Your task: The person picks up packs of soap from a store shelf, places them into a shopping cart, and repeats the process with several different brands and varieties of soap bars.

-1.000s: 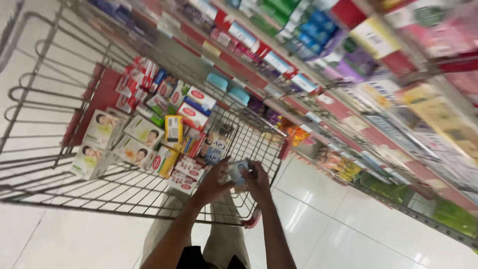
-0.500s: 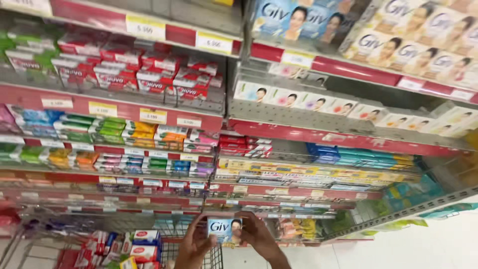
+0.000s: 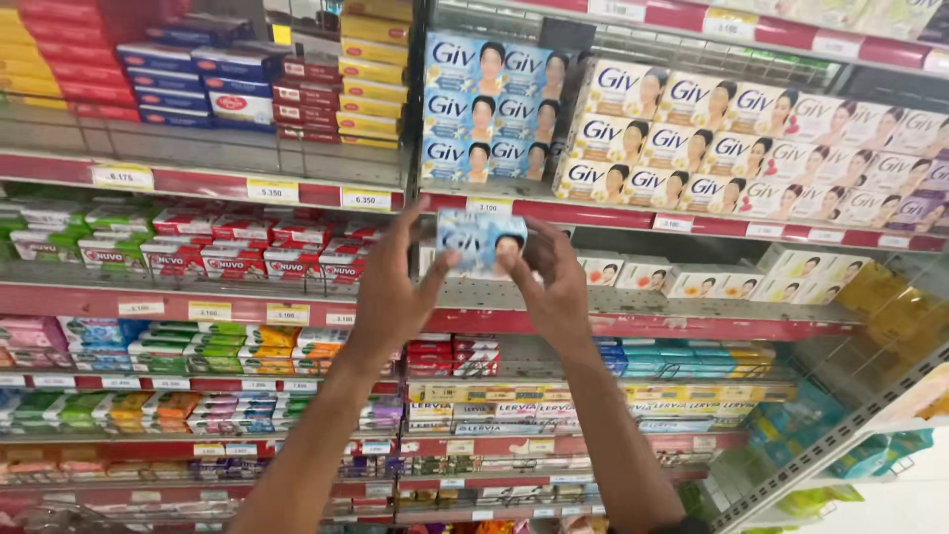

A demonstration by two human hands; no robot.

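Observation:
Both my hands are raised in front of a shop shelf and hold one small light-blue soap box [image 3: 481, 240] between them. My left hand [image 3: 395, 287] grips its left end with thumb and fingers. My right hand [image 3: 554, 282] grips its right end. The box is just below a stack of matching blue soap boxes [image 3: 489, 109] on the upper shelf. Beside that stack stand rows of cream and pink soap boxes [image 3: 751, 148].
Red-edged shelves [image 3: 247, 188] with price tags run across the view. Red and green soap packs [image 3: 227, 247] fill the middle-left shelf, and many coloured packs [image 3: 198, 405] fill the lower ones. White boxes [image 3: 712, 282] sit right of my hands.
The view has swung up from the trolley to the shelves. My hands have lifted the blue soap box from low in the frame up to the shelf with matching boxes.

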